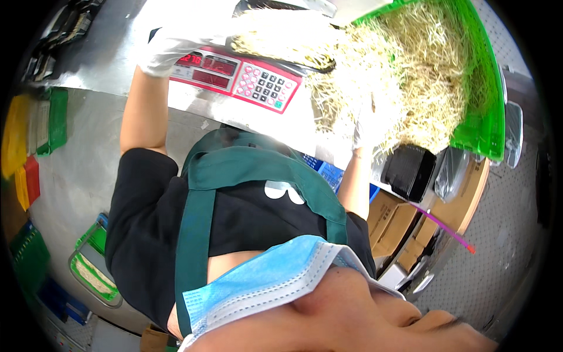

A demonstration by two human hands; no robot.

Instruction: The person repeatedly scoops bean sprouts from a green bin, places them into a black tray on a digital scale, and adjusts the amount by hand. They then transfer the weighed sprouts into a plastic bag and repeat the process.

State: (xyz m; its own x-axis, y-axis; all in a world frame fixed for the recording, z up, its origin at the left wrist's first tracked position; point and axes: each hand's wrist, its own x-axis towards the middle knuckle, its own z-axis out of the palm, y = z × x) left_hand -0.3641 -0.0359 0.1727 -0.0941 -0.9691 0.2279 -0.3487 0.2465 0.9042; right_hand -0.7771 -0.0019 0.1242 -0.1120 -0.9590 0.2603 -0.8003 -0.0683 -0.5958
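I had my white-gloved left hand (159,57) at the left end of the red scale (267,85), but glare on the feed washed out its fingers, so I couldn't tell whether they gripped anything. My right hand (365,130), also gloved, was at the near edge of the loose sprouts (422,70), its grip equally unreadable to me. Between my 2 hands, just behind the keypad, lay the black tray (275,60) heaped with sprouts, and more filled the green crate (489,126) at right.
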